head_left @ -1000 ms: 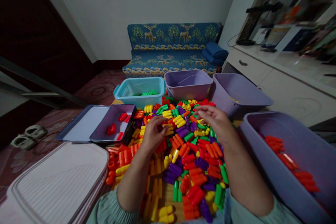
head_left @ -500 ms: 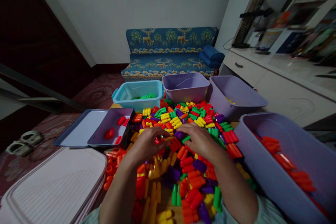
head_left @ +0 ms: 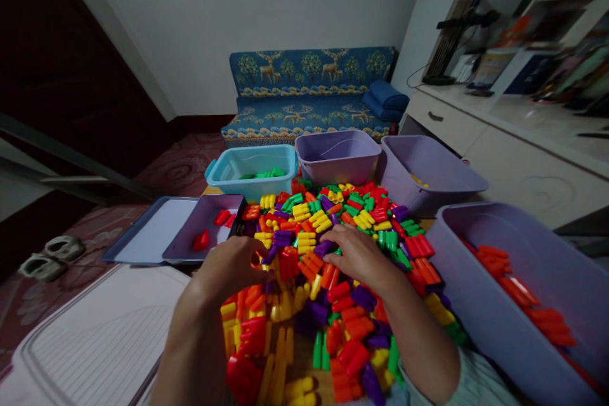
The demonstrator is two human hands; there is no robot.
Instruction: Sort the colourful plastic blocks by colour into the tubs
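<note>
A thick spread of red, orange, yellow, green and purple plastic toy blocks [head_left: 318, 222], shaped like joined tubes, covers the wooden table. Over its left side is my left hand [head_left: 231, 269], fingers curled toward the thumb around a red toy block [head_left: 257, 259] that is mostly hidden. Right of centre, my right hand [head_left: 358, 252] reaches down into the pile. Its fingers and thumb are apart, with the tips beside a purple toy block [head_left: 324, 248]; I see nothing lifted. A purple tray [head_left: 183, 244] holding a few red blocks lies left of my left hand.
Behind the pile stand a blue tub [head_left: 252, 187] with green blocks and a purple tub [head_left: 340, 168]. Farther right are another purple tub [head_left: 442, 171] with a little yellow and one [head_left: 480, 311] holding orange blocks. A pale lid [head_left: 99, 336] lies at left.
My left hand has moved left from the middle of the pile toward the purple tray, uncovering purple and orange blocks. My right hand has barely moved.
</note>
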